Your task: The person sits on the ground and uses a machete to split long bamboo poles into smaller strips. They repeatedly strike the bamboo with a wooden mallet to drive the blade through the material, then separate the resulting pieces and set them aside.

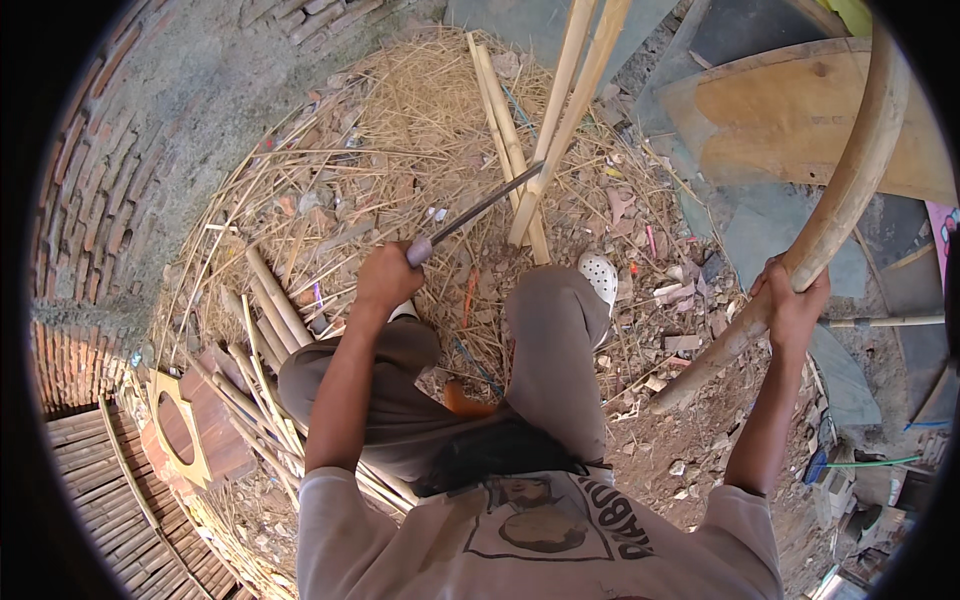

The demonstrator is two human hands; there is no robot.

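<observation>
Fingers (396, 258) of the left hand (383, 280) are closed round the handle (419, 251) of the knife (482, 211), whose narrow, dark blade slants up and to the right, its tip at the pale strips (583, 95). Whether it bites into them, touches them or only crosses them, I cannot tell. Those of the right hand (797, 308) grip the pole (843, 205), thick and round, well to the right of the knife; one end slants down toward the rubble (690, 345). The strips run from just below the knife's tip up and away. Below the tip are the right knee (542, 292) and a white shoe (600, 282). Left of and below the knife lies a stack (280, 298) of thinner poles; straw (420, 85) spreads above it.

Good handling here seems to call for a steady pole, its low end braced on the ground and the right hand well clear of the blade's path. The left grip is probably best firm, wrist in line with the handle. With knee and shoe so near the knife, any stroke should travel away from the legs; loose rubble could let the pole slip.
</observation>
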